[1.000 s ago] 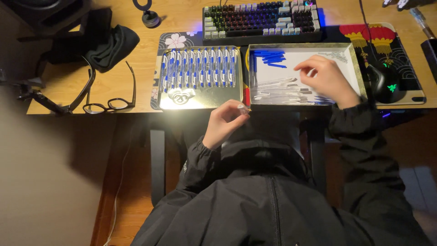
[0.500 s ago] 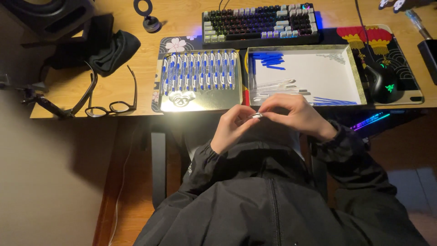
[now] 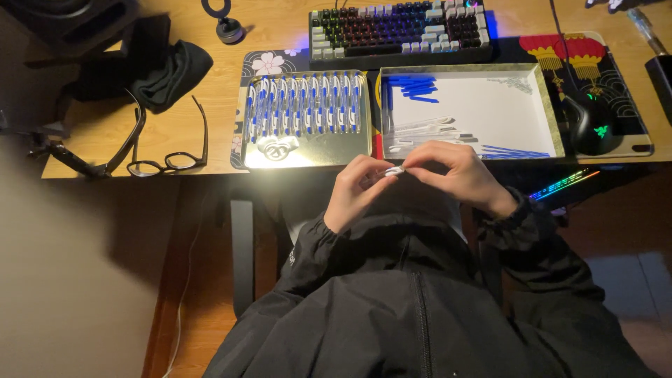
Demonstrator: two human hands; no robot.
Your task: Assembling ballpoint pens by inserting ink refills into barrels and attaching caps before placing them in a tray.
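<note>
Both hands meet just in front of the desk edge, above my lap. My left hand [image 3: 357, 190] and my right hand [image 3: 455, 175] pinch the same small clear pen part [image 3: 394, 170] between their fingertips. Behind them on the desk lies a shiny tray [image 3: 308, 150] with a row of several assembled blue-and-white pens [image 3: 304, 105]. To its right a white tray [image 3: 553, 112] holds loose blue caps [image 3: 413, 87], clear barrels [image 3: 427, 133] and thin blue refills [image 3: 514, 151].
A backlit keyboard [image 3: 399, 24] sits behind the trays. A black mouse [image 3: 591, 124] rests on a patterned pad [image 3: 616, 70] at the right. Glasses [image 3: 168, 157], a dark cloth [image 3: 164, 70] and a black strap lie at the left.
My right hand left the white tray and came down to my left hand in front of the desk. Both now hold the small part together.
</note>
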